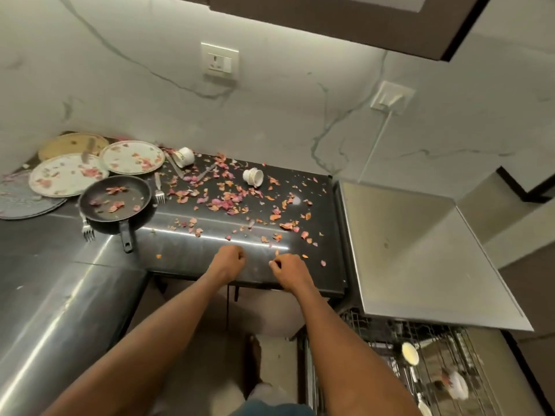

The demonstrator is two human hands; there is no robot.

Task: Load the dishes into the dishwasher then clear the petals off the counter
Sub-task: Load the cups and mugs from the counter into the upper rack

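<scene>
Nearest to us, our two bare forearms reach forward over the front edge of the glossy black bench [186, 259]. Our left hand [228, 259] hangs over the front strip with its fingers curled into a loose fist, and we see nothing in it. Our right hand [289, 270] sits just beside it toward the right front corner, fingers curled with the tips drawn together; whether a petal is between them we cannot tell.

Dried pink and orange petals [228, 199] lie scattered across the bench from the middle to the back edge, thinning toward the front edge, where a few single ones lie near our hands. The front strip left of our left hand is mostly bare.

At the left end stands a black frying pan [115, 202] with petals inside, its handle pointing toward the front. One silver fork [87, 229] lies at its left side and another silver fork [159, 190] at its right. Behind the pan are round floral plates [132, 157], crowded toward the back left corner. A white cup on its side [183, 157] lies near the back edge, and a second white cup [253, 176] lies tipped over further right among the petals.

Past the right edge, low down, the wire dishwasher rack [435, 355] stands pulled out with a few pale dishes in it.
</scene>
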